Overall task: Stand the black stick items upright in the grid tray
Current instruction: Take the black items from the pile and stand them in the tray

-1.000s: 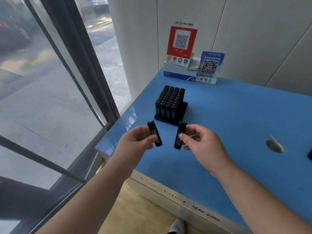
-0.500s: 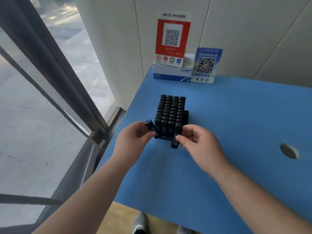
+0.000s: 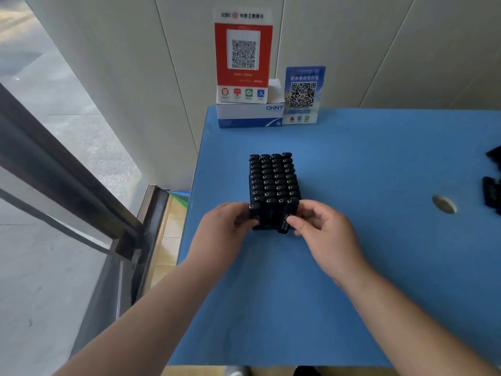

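A black grid tray [image 3: 264,227] stands on the blue table, packed with several rows of upright black sticks [image 3: 272,177]. My left hand [image 3: 221,229] pinches one black stick [image 3: 254,212] upright at the tray's near-left corner. My right hand [image 3: 322,234] pinches another black stick [image 3: 286,219] with white lettering at the near-right corner; it leans slightly and its lower end hangs in front of the tray's edge. The tray's base is mostly hidden by the sticks and my fingers.
A white CHNT box [image 3: 249,115] with a red QR sign [image 3: 242,55] and a blue QR sign [image 3: 303,95] stands at the table's back. More black items [image 3: 492,191] lie at the right edge. A round hole [image 3: 444,204] is in the table. A glass door is left.
Both hands have carried their sticks forward from above the table's near edge to the tray's front row. The left stick went from tilted to upright.
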The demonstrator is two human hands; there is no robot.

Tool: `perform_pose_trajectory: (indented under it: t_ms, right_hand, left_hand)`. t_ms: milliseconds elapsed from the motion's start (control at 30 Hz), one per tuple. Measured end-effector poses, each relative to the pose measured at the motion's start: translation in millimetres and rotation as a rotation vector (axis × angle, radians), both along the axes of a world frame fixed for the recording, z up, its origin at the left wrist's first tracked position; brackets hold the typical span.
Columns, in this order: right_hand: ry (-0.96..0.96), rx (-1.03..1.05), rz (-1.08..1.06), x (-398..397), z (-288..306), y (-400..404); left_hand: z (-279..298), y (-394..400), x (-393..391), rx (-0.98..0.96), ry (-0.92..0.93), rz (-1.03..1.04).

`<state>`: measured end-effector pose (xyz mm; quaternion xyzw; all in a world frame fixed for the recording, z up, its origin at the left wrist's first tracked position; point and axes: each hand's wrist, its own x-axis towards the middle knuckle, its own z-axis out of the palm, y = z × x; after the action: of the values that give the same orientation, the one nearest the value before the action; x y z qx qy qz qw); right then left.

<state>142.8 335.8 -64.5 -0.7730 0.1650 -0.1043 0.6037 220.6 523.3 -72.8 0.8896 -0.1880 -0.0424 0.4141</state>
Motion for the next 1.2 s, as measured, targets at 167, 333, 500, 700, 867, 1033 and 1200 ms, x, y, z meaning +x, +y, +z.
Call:
perform_pose_trajectory:
  t_ms: [167, 333, 500, 700, 867, 1033, 1200]
  right_hand:
    - [-0.026, -0.001, -0.103, 7, -5, 9]
    - [-0.084, -0.041, -0.177, 8, -13, 20]
    - [-0.112, -0.06, -0.151, 8, -21, 26]
    - [-0.14, -0.299, -0.143, 11, -24, 34]
    - [-0.14, -0.406, -0.174, 12, -27, 40]
    - [-0.073, -0.373, -0.192, 6, -25, 37]
    - [0.004, -0.336, -0.223, -16, -12, 17]
  left_hand:
    - [-3, -1, 4, 0.072, -0.059, -0.094]
    - [-7, 0, 3, 0.054, -0.06, -0.09]
    - [-9, 2, 4, 0.044, -0.05, -0.085]
    - [-9, 2, 6, 0.042, -0.033, -0.089]
    - [-7, 1, 6, 0.032, -0.02, -0.089]
    - [1, 1, 6, 0.061, -0.008, -0.034]
    - [26, 2, 3, 0.042, -0.124, -0.049]
